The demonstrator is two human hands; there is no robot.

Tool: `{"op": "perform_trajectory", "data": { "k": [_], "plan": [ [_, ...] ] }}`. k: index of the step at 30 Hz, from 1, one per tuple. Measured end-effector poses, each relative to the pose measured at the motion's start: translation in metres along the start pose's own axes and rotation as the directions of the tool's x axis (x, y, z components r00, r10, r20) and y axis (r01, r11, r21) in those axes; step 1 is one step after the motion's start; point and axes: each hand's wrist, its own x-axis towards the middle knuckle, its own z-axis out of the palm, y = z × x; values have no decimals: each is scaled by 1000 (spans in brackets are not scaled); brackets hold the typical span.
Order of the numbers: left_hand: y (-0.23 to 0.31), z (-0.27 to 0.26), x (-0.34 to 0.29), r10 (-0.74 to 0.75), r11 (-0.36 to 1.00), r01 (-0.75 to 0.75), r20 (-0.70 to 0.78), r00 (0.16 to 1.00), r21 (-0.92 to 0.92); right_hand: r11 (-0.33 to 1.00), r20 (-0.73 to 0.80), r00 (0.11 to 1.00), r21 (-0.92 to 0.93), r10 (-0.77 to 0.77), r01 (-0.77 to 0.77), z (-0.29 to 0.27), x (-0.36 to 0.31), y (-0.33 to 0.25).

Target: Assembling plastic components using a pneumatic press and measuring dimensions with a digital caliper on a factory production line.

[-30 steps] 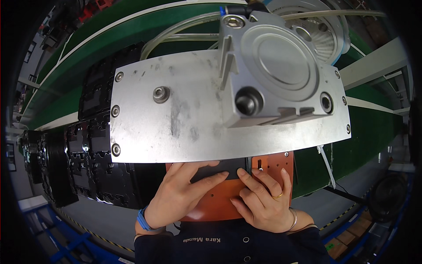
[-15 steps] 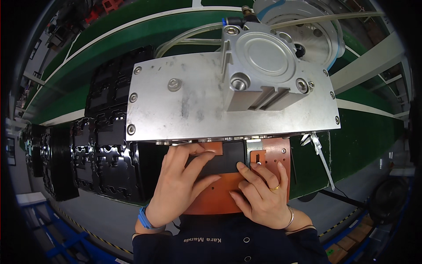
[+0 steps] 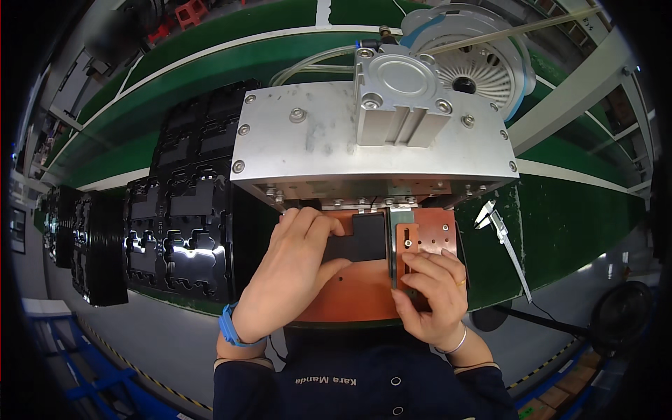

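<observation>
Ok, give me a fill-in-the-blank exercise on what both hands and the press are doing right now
1. The left hand presses a flat ____ part onto the orange fixture plate.
2. The right hand wears a ring and rests at the fixture's ____ side.
3. Above both hands hangs a grey ____ plate bearing an air cylinder.
4. Stacks of black trays lie to the person's ____.

Missing words: black; right; metal; left

Single head-worn fisheye view, looking steeply down, close over the orange fixture plate (image 3: 357, 294), edges bending outward
</observation>
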Motion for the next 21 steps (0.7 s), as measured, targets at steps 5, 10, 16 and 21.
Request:
{"op": "perform_trajectory", "data": {
  "k": [5,10,16,21],
  "plan": [
    [-1,-3,-9,-40,992,48,73,997,-117,955,-14,990,266,142,-133,-9,12,3],
    [-3,-2,-22,118,947,-88,79,990,-310,799,281,909,443,307,-406,-17,34,2],
    [7,-10,-32,159,922,-91,155,975,-375,627,562,802,554,204,-548,-15,42,2],
    [7,-11,-37,167,895,-90,139,976,-436,400,577,747,631,332,-665,-15,40,2]
  ]
}}
